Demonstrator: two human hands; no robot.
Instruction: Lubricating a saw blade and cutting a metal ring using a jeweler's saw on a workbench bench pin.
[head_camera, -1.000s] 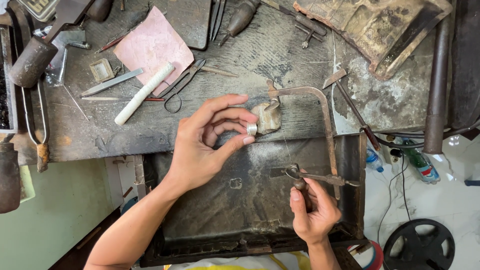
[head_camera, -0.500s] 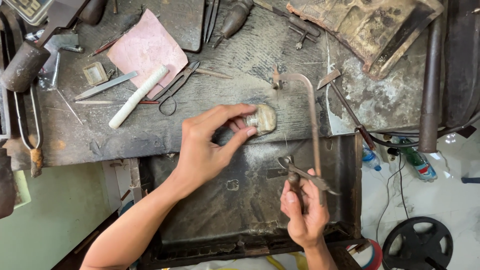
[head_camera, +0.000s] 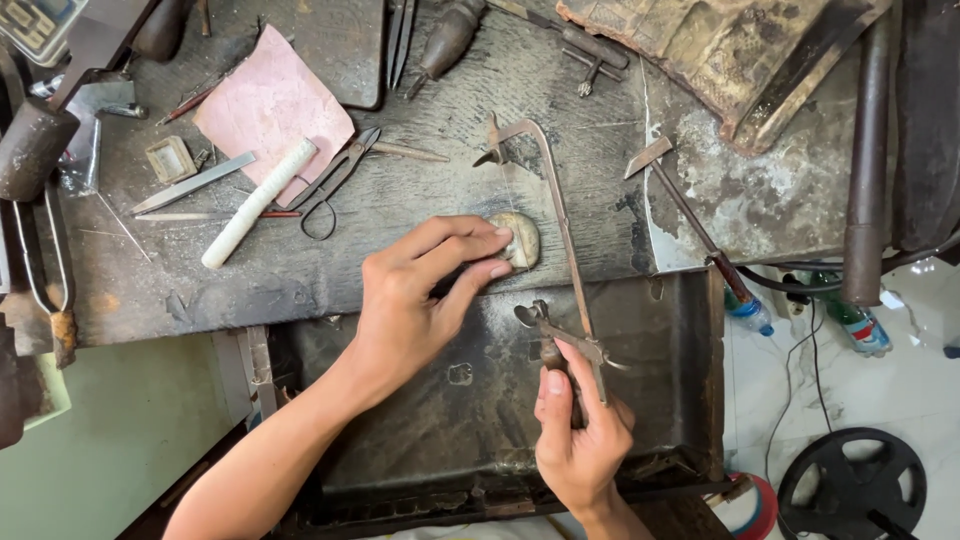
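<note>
Head view: looking straight down on a worn, dark workbench (head_camera: 400, 250) with a drawer pulled out below its front edge.
Drawer: a dark metal tray (head_camera: 690, 380), scuffed, under both forearms.
Slab: a battered brownish block (head_camera: 720, 50) at the far right of the bench.
Pink sheet: a pale pink piece (head_camera: 270, 105) lying at the far left, with a white rod (head_camera: 258, 203) slanting across its near corner.
Left hand: left hand (head_camera: 420, 295) reaches across from the lower left, thumb and first fingers pinched narrow on a small pale piece at the bench peg (head_camera: 520, 240), right at the bench's front edge.
Right hand: right hand (head_camera: 580, 435) is closed around the handle of a jeweller's saw (head_camera: 555, 230), over the drawer.
Saw: its frame runs up from the handle past the right side of the peg, the top arm bending left; the blade is too thin to make out.
Snips: small black snips (head_camera: 335, 180) lie just right of the white rod.
Flat file: a grey strip (head_camera: 190, 183) left of the rod.
</note>
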